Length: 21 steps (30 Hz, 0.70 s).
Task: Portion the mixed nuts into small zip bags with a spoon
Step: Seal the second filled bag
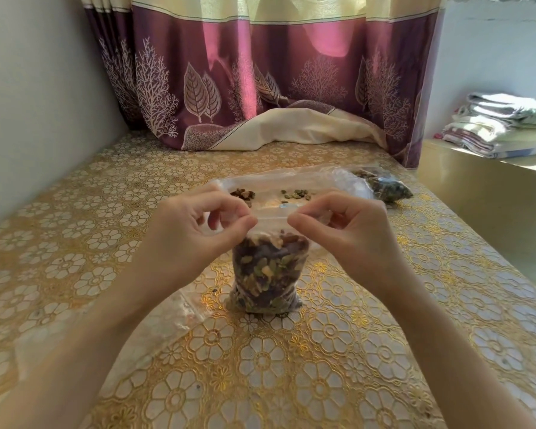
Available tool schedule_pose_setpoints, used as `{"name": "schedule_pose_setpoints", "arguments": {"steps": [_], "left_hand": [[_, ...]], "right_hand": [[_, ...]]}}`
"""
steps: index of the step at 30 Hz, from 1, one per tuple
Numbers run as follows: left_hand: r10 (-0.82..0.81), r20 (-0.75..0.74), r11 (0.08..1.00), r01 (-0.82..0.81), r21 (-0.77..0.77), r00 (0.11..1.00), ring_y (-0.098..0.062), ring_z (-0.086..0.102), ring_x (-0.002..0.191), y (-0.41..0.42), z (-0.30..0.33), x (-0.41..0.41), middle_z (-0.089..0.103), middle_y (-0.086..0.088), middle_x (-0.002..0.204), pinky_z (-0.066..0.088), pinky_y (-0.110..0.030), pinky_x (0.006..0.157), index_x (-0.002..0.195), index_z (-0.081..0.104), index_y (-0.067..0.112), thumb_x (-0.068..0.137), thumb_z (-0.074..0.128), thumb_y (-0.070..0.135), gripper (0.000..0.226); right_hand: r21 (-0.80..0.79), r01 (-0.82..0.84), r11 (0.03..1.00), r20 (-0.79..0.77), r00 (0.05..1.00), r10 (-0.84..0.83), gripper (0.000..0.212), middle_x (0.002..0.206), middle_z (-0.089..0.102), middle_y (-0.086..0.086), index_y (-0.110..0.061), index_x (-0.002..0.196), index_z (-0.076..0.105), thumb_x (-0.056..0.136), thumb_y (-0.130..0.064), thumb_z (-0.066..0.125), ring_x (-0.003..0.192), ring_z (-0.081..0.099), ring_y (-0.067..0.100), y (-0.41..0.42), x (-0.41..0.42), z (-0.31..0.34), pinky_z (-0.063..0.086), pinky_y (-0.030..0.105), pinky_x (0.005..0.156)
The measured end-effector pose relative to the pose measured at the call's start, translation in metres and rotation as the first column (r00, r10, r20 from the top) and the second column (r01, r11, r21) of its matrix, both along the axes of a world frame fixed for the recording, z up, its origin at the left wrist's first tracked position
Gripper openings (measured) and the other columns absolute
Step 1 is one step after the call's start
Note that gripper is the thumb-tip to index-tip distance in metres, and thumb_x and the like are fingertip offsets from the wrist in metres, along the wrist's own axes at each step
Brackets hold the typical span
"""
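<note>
Both hands, left hand (198, 224) and right hand (347, 224), are pinching the top of the filled bag (268, 270), probably sealing it; next, pressing along the whole strip.

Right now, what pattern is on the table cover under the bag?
Gold-yellow table cover with repeating white flower medallions, clearest in the head view around the small zip bag.
</note>
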<state>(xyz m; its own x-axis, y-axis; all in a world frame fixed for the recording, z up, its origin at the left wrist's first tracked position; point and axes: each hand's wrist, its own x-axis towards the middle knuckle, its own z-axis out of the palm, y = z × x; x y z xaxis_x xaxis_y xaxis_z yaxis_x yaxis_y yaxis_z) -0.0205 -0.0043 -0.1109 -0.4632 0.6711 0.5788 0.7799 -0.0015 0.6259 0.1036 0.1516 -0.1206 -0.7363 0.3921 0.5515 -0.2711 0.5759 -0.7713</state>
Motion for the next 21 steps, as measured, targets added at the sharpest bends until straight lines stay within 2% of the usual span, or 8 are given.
{"name": "schedule_pose_setpoints", "arguments": {"steps": [2,4,7,11,14,17,19,21], "left_hand": [[0.01,0.002,1.0,-0.01,-0.005,1.0,-0.006,0.046,0.06,-0.003,0.001,-0.003,0.058,0.002,0.068,0.039,-0.011,0.055,0.075,0.068,0.02,0.074,0.063,0.031,0.012],[0.017,-0.002,1.0,-0.017,0.001,1.0,0.0,0.046,0.058,-0.005,0.002,-0.006,0.057,0.007,0.066,0.038,-0.009,0.053,0.075,0.068,0.021,0.073,0.064,0.029,0.009],[0.034,0.006,0.999,-0.034,0.006,0.999,0.003,0.044,0.051,-0.007,0.004,-0.007,0.059,0.002,0.065,0.035,-0.007,0.049,0.073,0.068,0.02,0.072,0.066,0.028,0.008],[0.045,0.09,0.998,-0.049,0.045,0.995,0.0,0.043,0.046,-0.008,0.004,-0.009,0.059,0.001,0.061,0.034,-0.007,0.042,0.068,0.067,0.022,0.066,0.069,0.032,0.01],[0.057,0.193,0.995,-0.072,0.071,0.98,-0.005,0.037,0.042,-0.006,-0.004,-0.013,0.059,-0.004,0.062,0.03,-0.012,0.039,0.065,0.063,0.024,0.064,0.07,0.038,0.016],[-0.022,0.338,1.0,0.014,0.027,0.941,-0.004,0.05,0.049,0.0,-0.015,-0.016,0.064,0.006,0.066,0.042,-0.011,0.047,0.077,0.062,0.024,0.064,0.066,0.053,0.032],[-0.085,0.429,0.981,0.151,-0.121,0.899,-0.003,0.065,0.073,0.002,-0.021,-0.019,0.07,0.009,0.087,0.052,-0.016,0.066,0.102,0.058,0.027,0.058,0.067,0.067,0.06],[-0.115,0.479,0.917,0.278,-0.287,0.87,-0.006,0.066,0.092,0.004,-0.028,-0.021,0.068,0.005,0.104,0.054,-0.024,0.08,0.115,0.05,0.035,0.055,0.075,0.062,0.07]], "right_hand": [[-0.017,0.003,1.0,0.007,1.0,-0.003,0.004,0.067,0.064,-0.006,-0.019,0.074,0.07,0.076,-0.019,0.073,0.052,0.045,0.015,0.004,0.001,-0.001,0.039,0.02,0.049],[-0.04,0.016,0.999,0.006,1.0,-0.016,0.006,0.066,0.064,-0.004,-0.019,0.073,0.069,0.073,-0.024,0.073,0.052,0.044,0.014,0.007,0.001,-0.001,0.039,0.02,0.05],[-0.08,0.031,0.996,0.012,0.999,-0.03,0.002,0.07,0.067,-0.006,-0.023,0.075,0.069,0.073,-0.024,0.07,0.057,0.053,0.019,0.01,0.001,0.0,0.048,0.024,0.058],[-0.047,0.016,0.999,0.02,1.0,-0.015,0.018,0.074,0.071,-0.008,-0.029,0.08,0.069,0.081,-0.011,0.067,0.067,0.064,0.003,0.013,0.002,-0.001,0.053,0.016,0.069],[-0.077,0.069,0.995,0.006,0.998,-0.069,0.014,0.074,0.071,-0.008,-0.029,0.078,0.069,0.081,-0.015,0.069,0.066,0.065,0.003,0.012,0.0,-0.005,0.054,0.018,0.069],[-0.128,0.154,0.98,-0.022,0.987,-0.158,0.014,0.065,0.068,-0.012,-0.027,0.074,0.069,0.08,-0.015,0.071,0.062,0.061,0.002,0.011,-0.003,-0.012,0.051,0.017,0.065],[-0.174,0.174,0.969,-0.049,0.981,-0.186,0.015,0.062,0.067,-0.014,-0.026,0.074,0.068,0.081,-0.014,0.07,0.059,0.058,0.002,0.011,-0.004,-0.015,0.049,0.015,0.061],[-0.246,0.158,0.956,-0.07,0.981,-0.18,0.012,0.062,0.067,-0.01,-0.023,0.076,0.069,0.083,-0.013,0.068,0.057,0.059,0.003,0.01,-0.005,-0.018,0.048,0.014,0.058]]}}
